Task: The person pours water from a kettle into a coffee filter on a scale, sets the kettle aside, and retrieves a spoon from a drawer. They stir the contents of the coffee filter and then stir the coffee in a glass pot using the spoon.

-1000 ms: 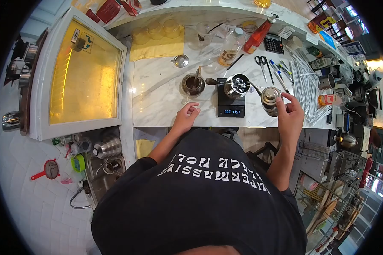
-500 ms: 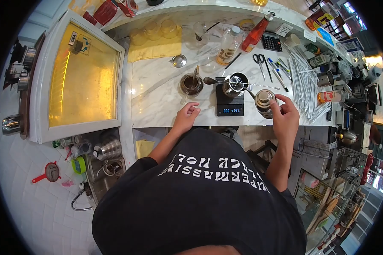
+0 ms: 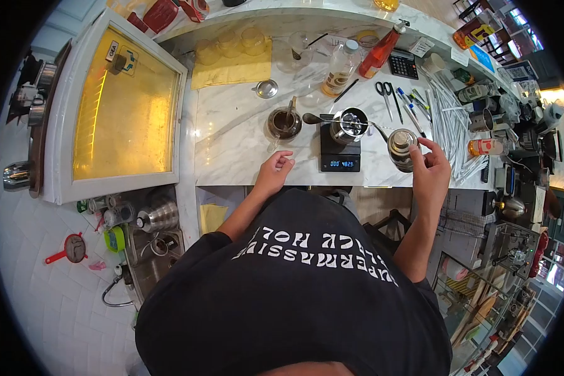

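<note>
My right hand [image 3: 431, 164] grips a steel gooseneck kettle [image 3: 400, 153] from its right side. The kettle's thin spout points toward a metal cup [image 3: 347, 133] with dark contents. That cup stands on a black digital scale [image 3: 339, 150] with lit digits reading about 482.9. Across the cup's top lies a long-handled spoon [image 3: 311, 118], its bowl out to the left. My left hand [image 3: 274, 172] rests by the counter's front edge, fingers loosely bent and holding nothing. Just beyond it stands a glass pot [image 3: 284, 124] of dark liquid with a stick-like handle upright in it.
Behind the scale stand a clear bottle [image 3: 341, 72] and a red bottle [image 3: 382, 50]. Scissors [image 3: 385, 97], pens and a pile of wrapped straws [image 3: 451, 131] lie right. Upturned glasses sit on a yellow cloth [image 3: 232, 75]. An open glass-paned door [image 3: 125, 119] borders the left.
My right hand has drawn the kettle a little to the right, its spout away from the cup's middle. The scale reading rose from about 479.7 to 482.9. My left hand stayed put.
</note>
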Demonstrator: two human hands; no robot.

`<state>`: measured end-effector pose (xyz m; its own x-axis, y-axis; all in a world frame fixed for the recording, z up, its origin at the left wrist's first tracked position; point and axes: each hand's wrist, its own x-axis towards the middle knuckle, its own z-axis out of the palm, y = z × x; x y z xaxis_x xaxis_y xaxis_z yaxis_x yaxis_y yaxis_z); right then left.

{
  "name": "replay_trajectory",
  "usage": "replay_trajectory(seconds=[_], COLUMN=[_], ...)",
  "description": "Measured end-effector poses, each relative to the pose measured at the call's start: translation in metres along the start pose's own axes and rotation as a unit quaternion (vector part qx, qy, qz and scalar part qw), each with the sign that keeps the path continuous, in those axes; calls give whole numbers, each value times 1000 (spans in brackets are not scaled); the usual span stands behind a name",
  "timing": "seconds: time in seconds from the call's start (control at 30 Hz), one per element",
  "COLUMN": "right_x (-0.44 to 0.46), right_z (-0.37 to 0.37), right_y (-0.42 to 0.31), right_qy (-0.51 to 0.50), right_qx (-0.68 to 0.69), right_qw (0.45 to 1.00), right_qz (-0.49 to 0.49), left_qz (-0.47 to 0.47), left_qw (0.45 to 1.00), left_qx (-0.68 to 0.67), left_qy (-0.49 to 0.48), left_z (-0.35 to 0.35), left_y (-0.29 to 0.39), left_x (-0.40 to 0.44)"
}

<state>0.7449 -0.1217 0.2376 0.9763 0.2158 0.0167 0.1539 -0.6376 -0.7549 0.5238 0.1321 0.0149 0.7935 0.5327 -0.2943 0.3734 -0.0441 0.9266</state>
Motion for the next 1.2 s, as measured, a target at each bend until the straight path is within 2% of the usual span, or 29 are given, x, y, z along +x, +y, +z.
replay_trajectory(seconds=[0.5,0.9,1.0,1.2], right_x=[-2,8,5,2], right_z=[7,2,-2,-4], right_y=[-7,4,7,17], right_qy=[-46,-13,-12,-56], right_qx=[20,39,17,106], right_qw=[999,999,1000,992], right_qz=[-9,-31,-21,27], left_qz=[16,2,10,18], left_qw=[1000,1000,1000,1000], left_qx=[9,4,3,0], left_qy=[4,8,8,7], left_z=[9,6,7,10], left_y=[-3,-1,-2,-1], left_x=[1,-2,-2,-2])
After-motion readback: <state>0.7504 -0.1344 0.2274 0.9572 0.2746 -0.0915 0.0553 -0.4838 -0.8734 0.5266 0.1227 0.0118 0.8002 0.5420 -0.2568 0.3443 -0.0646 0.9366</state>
